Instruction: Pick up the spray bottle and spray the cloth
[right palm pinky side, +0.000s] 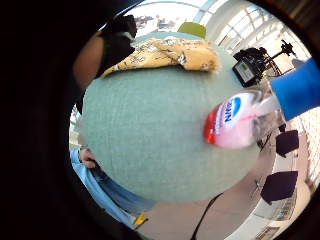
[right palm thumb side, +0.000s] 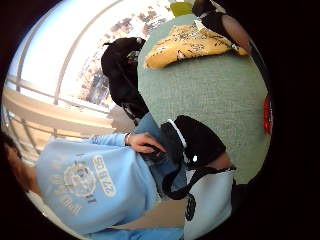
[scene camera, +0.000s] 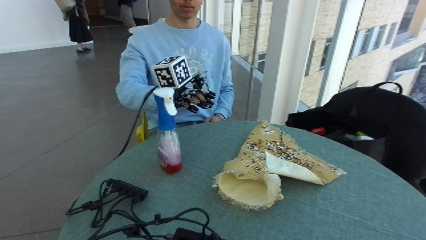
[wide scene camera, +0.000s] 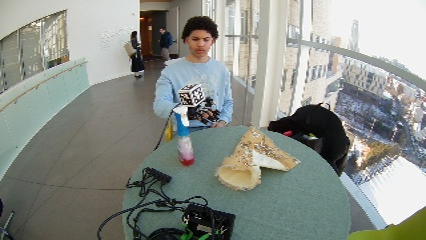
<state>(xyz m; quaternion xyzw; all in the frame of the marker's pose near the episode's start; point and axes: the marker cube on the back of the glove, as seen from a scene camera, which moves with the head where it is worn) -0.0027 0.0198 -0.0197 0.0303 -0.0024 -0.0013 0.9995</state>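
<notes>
Barely begun: nothing lifted, nothing sprayed.
Clear spray bottle with blue-and-white trigger head and red base (scene camera: 168, 139) standing upright on round green table (scene camera: 346, 200), apart from crumpled yellow patterned cloth (scene camera: 273, 162); black-gloved right hand (scene camera: 195, 96) raised just beside trigger head, fingers loosely curled, holding nothing.

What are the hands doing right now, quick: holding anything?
Right hand: raised beside the spray bottle, fingers loosely curled, holding nothing.
Left hand: bare, at the table edge; whether it holds anything cannot be told.
</notes>
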